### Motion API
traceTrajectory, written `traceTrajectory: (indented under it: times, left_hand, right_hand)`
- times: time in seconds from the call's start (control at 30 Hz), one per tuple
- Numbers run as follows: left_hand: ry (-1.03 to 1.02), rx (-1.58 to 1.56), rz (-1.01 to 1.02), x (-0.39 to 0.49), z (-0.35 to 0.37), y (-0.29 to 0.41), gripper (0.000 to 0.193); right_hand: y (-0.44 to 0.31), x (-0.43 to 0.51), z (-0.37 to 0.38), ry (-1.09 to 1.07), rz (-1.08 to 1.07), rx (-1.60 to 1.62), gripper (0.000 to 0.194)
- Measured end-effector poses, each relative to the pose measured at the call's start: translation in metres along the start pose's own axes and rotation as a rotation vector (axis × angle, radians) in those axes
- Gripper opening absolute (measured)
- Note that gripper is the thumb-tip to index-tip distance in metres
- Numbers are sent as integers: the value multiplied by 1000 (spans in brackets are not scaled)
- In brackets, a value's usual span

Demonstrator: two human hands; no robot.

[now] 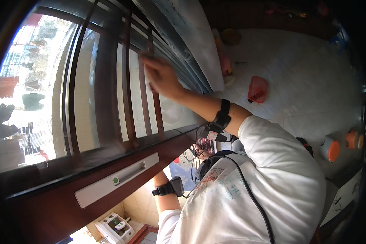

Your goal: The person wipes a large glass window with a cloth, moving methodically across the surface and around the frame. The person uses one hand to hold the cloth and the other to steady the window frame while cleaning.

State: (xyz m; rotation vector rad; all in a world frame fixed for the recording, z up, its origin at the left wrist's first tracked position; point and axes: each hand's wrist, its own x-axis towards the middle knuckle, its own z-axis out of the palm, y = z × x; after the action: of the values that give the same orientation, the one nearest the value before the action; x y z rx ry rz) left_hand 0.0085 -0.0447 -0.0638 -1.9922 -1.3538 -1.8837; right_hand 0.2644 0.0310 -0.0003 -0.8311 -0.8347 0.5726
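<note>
My right hand reaches across to a window with dark upright bars. Motion blurs its curled fingers, which overlap the bars and pane; whether they touch or hold anything cannot be made out. Below it runs the window's dark red-brown frame, with a long silver recessed handle bearing a green dot. My left hand is out of view, as the forearm passes behind this frame. Black straps with small boxes sit on both my arms, and a cable crosses my white shirt.
A grey-blue curtain hangs beside the window. On the tiled floor lies a red plastic basket, with orange-topped objects farther right. A white toy-like structure stands at the lower left. Loose cables hang near my feet.
</note>
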Motion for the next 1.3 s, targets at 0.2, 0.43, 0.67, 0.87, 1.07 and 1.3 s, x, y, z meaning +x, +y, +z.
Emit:
traceTrajectory:
  times: [0.2,0.43,0.67,0.87,1.07,1.3]
  left_hand:
    - [-6,-20,5,1,4,-1,71]
    - [8,-32,2,0,7,-3,70]
    - [2,-51,2,0,11,-6,69]
    - [2,-62,-4,-1,12,-9,68]
    - [3,-65,-6,-2,12,-11,67]
    - [13,-70,-5,-3,14,-16,66]
  right_hand:
    - [-63,-35,41,-27,-596,-292,37]
    - [52,-119,-19,225,528,-227,31]
    - [34,-125,-3,211,190,-296,30]
    - [-58,-87,37,-65,-372,-315,43]
    - [-23,-98,24,40,-331,-277,42]
    - [62,-147,-14,211,495,-394,28]
